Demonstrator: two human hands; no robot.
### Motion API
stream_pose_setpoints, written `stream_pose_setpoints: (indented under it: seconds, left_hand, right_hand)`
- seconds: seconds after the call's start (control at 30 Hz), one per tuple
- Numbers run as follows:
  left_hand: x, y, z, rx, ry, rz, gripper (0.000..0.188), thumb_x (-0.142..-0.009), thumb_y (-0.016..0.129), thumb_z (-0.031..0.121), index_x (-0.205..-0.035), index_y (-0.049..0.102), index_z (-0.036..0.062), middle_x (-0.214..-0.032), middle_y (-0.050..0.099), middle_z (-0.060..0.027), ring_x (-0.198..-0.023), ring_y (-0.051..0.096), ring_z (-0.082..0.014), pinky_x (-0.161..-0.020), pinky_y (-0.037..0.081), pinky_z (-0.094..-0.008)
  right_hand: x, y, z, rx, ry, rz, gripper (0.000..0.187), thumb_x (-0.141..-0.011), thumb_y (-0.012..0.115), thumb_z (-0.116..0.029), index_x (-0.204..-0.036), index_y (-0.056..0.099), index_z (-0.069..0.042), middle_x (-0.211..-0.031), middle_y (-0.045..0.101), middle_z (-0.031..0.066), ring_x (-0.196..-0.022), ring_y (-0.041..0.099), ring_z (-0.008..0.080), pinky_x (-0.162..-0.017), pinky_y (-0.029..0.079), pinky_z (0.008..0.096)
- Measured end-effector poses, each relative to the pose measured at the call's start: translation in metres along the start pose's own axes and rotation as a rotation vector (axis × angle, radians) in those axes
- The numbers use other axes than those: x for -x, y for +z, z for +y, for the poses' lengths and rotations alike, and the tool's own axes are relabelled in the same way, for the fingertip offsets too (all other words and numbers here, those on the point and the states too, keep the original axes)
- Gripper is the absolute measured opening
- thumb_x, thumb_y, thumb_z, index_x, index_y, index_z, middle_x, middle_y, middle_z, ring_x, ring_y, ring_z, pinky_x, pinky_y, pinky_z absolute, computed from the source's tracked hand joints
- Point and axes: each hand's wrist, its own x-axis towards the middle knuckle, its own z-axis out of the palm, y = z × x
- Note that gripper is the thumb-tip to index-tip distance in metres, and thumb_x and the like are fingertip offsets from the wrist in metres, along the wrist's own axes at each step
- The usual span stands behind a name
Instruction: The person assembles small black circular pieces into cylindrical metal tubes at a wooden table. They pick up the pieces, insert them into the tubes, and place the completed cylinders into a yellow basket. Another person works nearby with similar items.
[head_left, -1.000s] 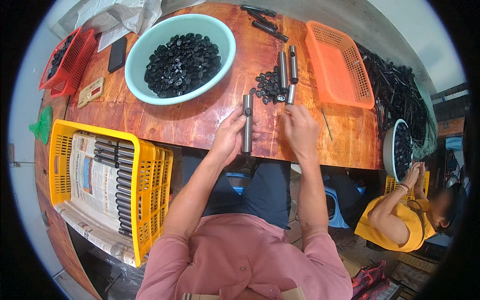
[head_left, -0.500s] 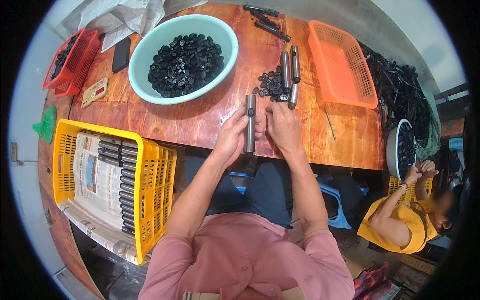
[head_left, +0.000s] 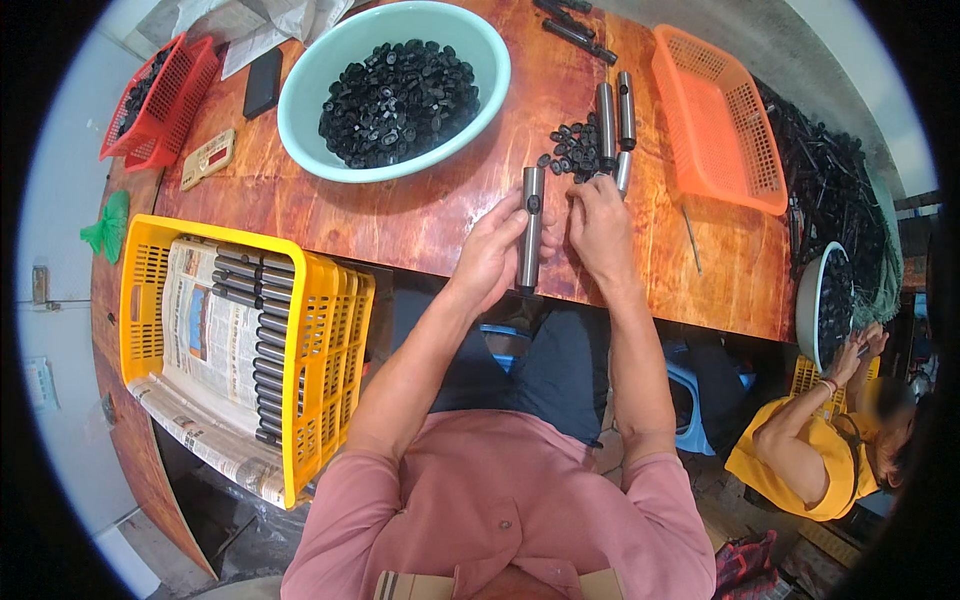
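My left hand [head_left: 486, 252] is closed around a dark grey metal tube [head_left: 529, 252], which it keeps nearly upright at the table's front edge. An oval black cap [head_left: 533, 204] sits on the tube's upper part. Just to the right is my right hand [head_left: 604, 236], its fingers bent together; whatever they may hold is hidden. Beyond it lies a small pile of loose black oval caps [head_left: 575, 150]. Next to the pile are a grey tube [head_left: 606, 125], a second one [head_left: 626, 110] and a shorter-looking one [head_left: 624, 172], partly covered by my right hand.
A pale green basin [head_left: 300, 130] of black caps stands behind. On the left, a yellow crate [head_left: 290, 400] holds rows of tubes on newspaper. An orange basket [head_left: 715, 130], a thin rod [head_left: 692, 240] and a co-worker in yellow [head_left: 800, 450] are on the right.
The whole view has shifted, so everything appears farther right and higher. My left hand still holds the tube, and my right hand stays close to the pile with little visible movement.
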Motion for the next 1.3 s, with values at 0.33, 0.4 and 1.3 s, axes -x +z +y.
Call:
stream_pose_setpoints:
  seconds: [0.33, 0.4, 1.3]
  left_hand:
    - [0.0, 0.001, 0.001, 0.045, -0.004, -0.035, 0.04, -0.108, 0.046, 0.013, -0.145, 0.043, -0.002, -0.115, 0.064, -0.017, -0.096, 0.066, -0.0246, -0.087, 0.057, -0.0389]
    - [-0.002, -0.002, 0.0, 0.047, -0.001, -0.027, 0.04, -0.108, 0.045, 0.013, -0.145, 0.044, -0.0018, -0.115, 0.065, -0.0166, -0.096, 0.066, -0.0243, -0.087, 0.057, -0.0386]
    - [0.001, 0.002, 0.003, 0.049, 0.023, 0.025, 0.037, -0.107, 0.046, 0.015, -0.142, 0.046, 0.0011, -0.113, 0.065, -0.0166, -0.094, 0.066, -0.0249, -0.085, 0.056, -0.0401]
  right_hand:
    - [-0.003, -0.009, -0.002, -0.259, 0.317, -0.261, 0.011, -0.091, 0.062, -0.004, -0.097, 0.071, 0.0, -0.094, 0.064, 0.0202, -0.088, 0.065, 0.0397, -0.08, 0.052, 0.0469]
    - [-0.002, -0.006, -0.008, -0.168, 0.223, -0.237, 0.011, -0.091, 0.062, -0.004, -0.096, 0.071, 0.0, -0.095, 0.065, 0.02, -0.091, 0.066, 0.0383, -0.081, 0.052, 0.0455]
    - [0.028, -0.036, -0.033, -0.219, 0.145, -0.283, 0.022, -0.085, 0.071, -0.007, -0.107, 0.071, -0.003, -0.096, 0.062, 0.0185, -0.098, 0.064, 0.0399, -0.084, 0.052, 0.0458]
